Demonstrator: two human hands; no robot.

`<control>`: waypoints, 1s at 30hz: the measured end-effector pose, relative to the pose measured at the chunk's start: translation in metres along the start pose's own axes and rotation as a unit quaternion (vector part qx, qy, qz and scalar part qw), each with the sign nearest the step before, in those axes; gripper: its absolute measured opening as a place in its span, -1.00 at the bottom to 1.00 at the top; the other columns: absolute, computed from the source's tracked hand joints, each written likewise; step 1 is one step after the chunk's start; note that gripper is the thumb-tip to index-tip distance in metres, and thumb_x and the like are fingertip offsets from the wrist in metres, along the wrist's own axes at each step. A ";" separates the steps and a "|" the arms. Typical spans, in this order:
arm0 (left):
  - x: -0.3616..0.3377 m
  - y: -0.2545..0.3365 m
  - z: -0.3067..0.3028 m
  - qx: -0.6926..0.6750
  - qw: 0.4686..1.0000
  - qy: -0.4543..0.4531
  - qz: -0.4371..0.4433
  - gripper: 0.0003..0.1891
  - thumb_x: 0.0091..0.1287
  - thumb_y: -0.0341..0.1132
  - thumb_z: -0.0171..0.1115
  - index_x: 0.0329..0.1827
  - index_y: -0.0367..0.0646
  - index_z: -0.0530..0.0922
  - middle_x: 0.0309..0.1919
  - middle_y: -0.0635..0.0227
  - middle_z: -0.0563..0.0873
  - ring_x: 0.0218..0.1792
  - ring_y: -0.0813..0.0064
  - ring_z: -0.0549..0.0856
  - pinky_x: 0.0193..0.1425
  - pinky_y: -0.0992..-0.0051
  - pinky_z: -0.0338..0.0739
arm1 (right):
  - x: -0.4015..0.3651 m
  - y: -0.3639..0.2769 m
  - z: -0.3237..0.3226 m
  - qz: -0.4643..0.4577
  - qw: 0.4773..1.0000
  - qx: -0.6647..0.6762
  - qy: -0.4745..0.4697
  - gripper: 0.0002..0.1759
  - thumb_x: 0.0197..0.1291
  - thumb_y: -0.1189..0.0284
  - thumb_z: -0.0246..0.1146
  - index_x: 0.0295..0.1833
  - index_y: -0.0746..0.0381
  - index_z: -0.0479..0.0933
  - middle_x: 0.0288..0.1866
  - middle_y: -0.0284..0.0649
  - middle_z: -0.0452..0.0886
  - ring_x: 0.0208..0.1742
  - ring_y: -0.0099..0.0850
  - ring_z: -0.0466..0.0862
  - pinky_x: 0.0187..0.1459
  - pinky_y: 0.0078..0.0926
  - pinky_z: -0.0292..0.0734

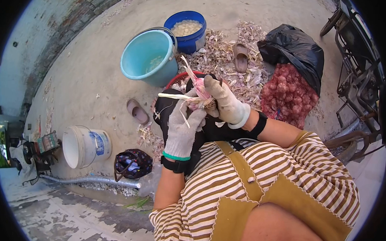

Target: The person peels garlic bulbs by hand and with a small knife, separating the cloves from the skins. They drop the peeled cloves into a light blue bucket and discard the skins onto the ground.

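A bare concrete floor [93,73] beside a weathered wall, littered with papery garlic skins [249,37]. At twelve o'clock stands a teal bucket [148,58], with a blue bucket [190,40] of peeled cloves just behind it. At three o'clock a red mesh sack [288,96] of garlic rests against a black bag [292,44]. At nine o'clock a white bucket [85,145] lies on its side.

At the centre is a garlic bulb [200,94], pink-streaked, with pale skin strips hanging loose and its stalk pointing to eleven o'clock. The gloved left hand [180,133] has its fingers curled around the bulb from below. The gloved right hand [226,102] has its fingers closed on the bulb's top.
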State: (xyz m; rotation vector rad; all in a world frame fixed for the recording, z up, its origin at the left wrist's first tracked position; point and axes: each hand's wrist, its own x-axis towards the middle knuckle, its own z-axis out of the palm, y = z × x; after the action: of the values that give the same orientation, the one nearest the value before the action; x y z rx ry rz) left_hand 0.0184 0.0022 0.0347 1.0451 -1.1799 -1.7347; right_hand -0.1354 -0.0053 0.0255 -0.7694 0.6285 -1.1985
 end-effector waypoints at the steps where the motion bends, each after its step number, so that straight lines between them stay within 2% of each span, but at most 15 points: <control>1: 0.000 0.000 0.003 0.010 1.000 0.009 0.008 -0.68 0.39 -0.35 0.18 0.18 -0.21 0.50 -0.32 0.46 0.63 -0.43 0.70 0.59 -0.42 0.72 0.42 | -0.001 -0.003 0.001 0.019 1.000 0.000 -0.001 -0.40 0.37 -0.16 0.06 -0.25 0.20 0.58 -0.54 -0.37 0.57 -0.65 -0.62 0.45 -0.60 -0.69 0.30; 6: 0.006 -0.013 -0.005 0.082 0.995 0.034 0.050 -0.68 0.33 -0.43 0.28 0.13 -0.21 0.53 -0.29 0.44 0.66 -0.41 0.72 0.59 -0.42 0.71 0.45 | 0.003 0.006 -0.010 0.071 0.996 0.049 -0.002 -0.40 0.37 -0.18 0.03 -0.27 0.16 0.58 -0.57 -0.40 0.54 -0.68 -0.65 0.35 -0.64 -0.69 0.13; 9: 0.004 -0.013 -0.003 0.074 0.994 0.075 0.029 -0.73 0.33 -0.42 0.29 0.06 -0.22 0.52 -0.35 0.42 0.66 -0.44 0.70 0.61 -0.41 0.70 0.48 | 0.006 0.006 -0.003 0.068 0.995 0.033 0.064 -0.37 0.38 -0.22 -0.03 -0.30 0.13 0.59 -0.63 -0.46 0.46 -0.71 -0.67 0.26 -0.65 -0.69 0.04; 11: 0.004 -0.011 0.000 -0.017 0.998 0.067 -0.001 -0.73 0.35 -0.39 0.28 0.06 -0.24 0.51 -0.39 0.41 0.67 -0.44 0.67 0.63 -0.42 0.68 0.51 | 0.005 0.007 -0.008 0.036 0.999 0.031 -0.021 -0.35 0.39 -0.24 -0.08 -0.27 0.11 0.58 -0.68 -0.51 0.37 -0.72 -0.68 0.19 -0.65 -0.68 -0.01; 14: 0.003 -0.014 -0.010 -0.098 0.995 0.019 -0.006 -0.74 0.38 -0.38 0.24 0.07 -0.25 0.50 -0.37 0.38 0.67 -0.45 0.64 0.64 -0.46 0.67 0.52 | 0.006 0.003 -0.007 0.063 0.995 0.083 0.001 -0.37 0.40 -0.23 -0.09 -0.25 0.11 0.56 -0.72 -0.53 0.24 -0.73 -0.69 0.13 -0.65 -0.66 -0.07; 18: 0.005 -0.018 -0.011 -0.215 0.976 0.022 0.013 -0.75 0.44 -0.36 0.16 0.09 -0.27 0.49 -0.31 0.26 0.69 -0.41 0.54 0.71 -0.53 0.67 0.50 | 0.012 0.010 -0.021 0.045 0.989 0.140 -0.010 -0.41 0.42 -0.20 -0.09 -0.23 0.09 0.54 -0.73 -0.54 0.16 -0.74 -0.69 0.07 -0.65 -0.64 -0.13; 20: 0.007 -0.022 -0.020 -0.228 0.973 0.017 0.019 -0.76 0.47 -0.31 0.13 0.08 -0.25 0.51 -0.26 0.23 0.71 -0.39 0.50 0.74 -0.54 0.67 0.49 | 0.012 0.005 -0.025 0.078 0.988 0.131 0.042 -0.34 0.35 -0.30 -0.12 -0.33 0.06 0.52 -0.78 -0.51 0.12 -0.80 -0.63 0.08 -0.69 -0.63 -0.11; 22: 0.005 -0.021 -0.029 -0.253 0.966 0.016 0.048 -0.75 0.48 -0.24 0.12 0.05 -0.22 0.54 -0.25 0.23 0.71 -0.40 0.49 0.73 -0.54 0.66 0.49 | 0.006 0.002 -0.036 0.052 0.993 0.102 0.021 -0.42 0.40 -0.20 -0.04 -0.18 0.10 0.53 -0.72 -0.55 0.18 -0.75 -0.70 0.08 -0.67 -0.66 -0.15; 24: 0.004 -0.022 -0.036 -0.253 0.966 0.032 0.043 -0.72 0.49 -0.19 0.13 0.04 -0.23 0.54 -0.25 0.27 0.67 -0.45 0.51 0.64 -0.53 0.66 0.42 | -0.004 -0.006 -0.042 0.078 0.995 0.004 0.057 -0.43 0.42 -0.16 -0.04 -0.12 0.11 0.57 -0.67 -0.51 0.35 -0.76 -0.71 0.09 -0.68 -0.67 -0.15; 25: 0.005 -0.025 -0.040 -0.267 0.962 0.029 0.041 -0.73 0.49 -0.19 0.12 0.03 -0.22 0.55 -0.26 0.25 0.69 -0.45 0.50 0.67 -0.53 0.64 0.45 | -0.008 -0.011 -0.049 0.119 0.988 -0.089 0.045 -0.44 0.37 -0.14 0.06 -0.10 0.16 0.60 -0.56 -0.44 0.52 -0.73 -0.67 0.27 -0.66 -0.68 0.08; 26: 0.006 -0.027 -0.041 -0.283 0.958 0.024 0.038 -0.74 0.49 -0.19 0.11 0.02 -0.21 0.55 -0.28 0.24 0.71 -0.45 0.50 0.70 -0.52 0.62 0.48 | -0.011 -0.010 -0.046 0.120 0.988 -0.089 0.045 -0.44 0.37 -0.14 0.06 -0.10 0.16 0.60 -0.56 -0.44 0.52 -0.73 -0.67 0.27 -0.66 -0.68 0.08; 27: 0.006 -0.028 -0.041 -0.283 0.958 0.024 0.037 -0.74 0.49 -0.19 0.11 0.02 -0.21 0.55 -0.28 0.24 0.71 -0.45 0.50 0.70 -0.52 0.62 0.48 | -0.017 -0.009 -0.040 0.141 0.964 -0.224 0.024 -0.43 0.32 -0.14 0.12 -0.13 0.20 0.60 -0.52 -0.40 0.55 -0.66 -0.65 0.38 -0.60 -0.66 0.22; 28: 0.006 -0.028 -0.040 -0.285 0.957 0.039 0.030 -0.74 0.50 -0.20 0.11 0.02 -0.21 0.55 -0.29 0.24 0.70 -0.46 0.50 0.69 -0.51 0.62 0.48 | -0.022 -0.009 -0.037 0.160 0.921 -0.354 0.004 -0.41 0.27 -0.15 0.19 -0.15 0.24 0.61 -0.47 -0.37 0.59 -0.58 -0.63 0.50 -0.53 -0.64 0.36; 29: 0.006 -0.027 -0.038 -0.286 0.956 0.053 0.023 -0.75 0.50 -0.20 0.11 0.01 -0.21 0.55 -0.29 0.25 0.69 -0.47 0.50 0.68 -0.50 0.62 0.48 | -0.023 -0.001 -0.043 0.176 0.893 -0.413 -0.026 -0.32 0.11 -0.19 0.31 -0.16 0.31 0.60 -0.42 -0.22 0.64 -0.40 -0.51 0.66 -0.33 -0.53 0.53; 30: 0.005 -0.027 -0.038 -0.287 0.956 0.052 0.021 -0.75 0.50 -0.20 0.11 0.01 -0.21 0.55 -0.29 0.25 0.69 -0.47 0.50 0.68 -0.50 0.62 0.48 | -0.022 -0.004 -0.038 0.206 0.794 -0.570 -0.041 -0.25 0.04 -0.25 0.31 -0.16 0.32 0.59 -0.36 -0.08 0.67 -0.35 -0.32 0.71 -0.27 -0.42 0.57</control>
State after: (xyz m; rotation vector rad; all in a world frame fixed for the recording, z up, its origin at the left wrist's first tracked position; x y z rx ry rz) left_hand 0.0473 -0.0073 -0.0006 0.7345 -0.5650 -1.8047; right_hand -0.1734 0.0076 0.0065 -1.5671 1.3968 -0.2587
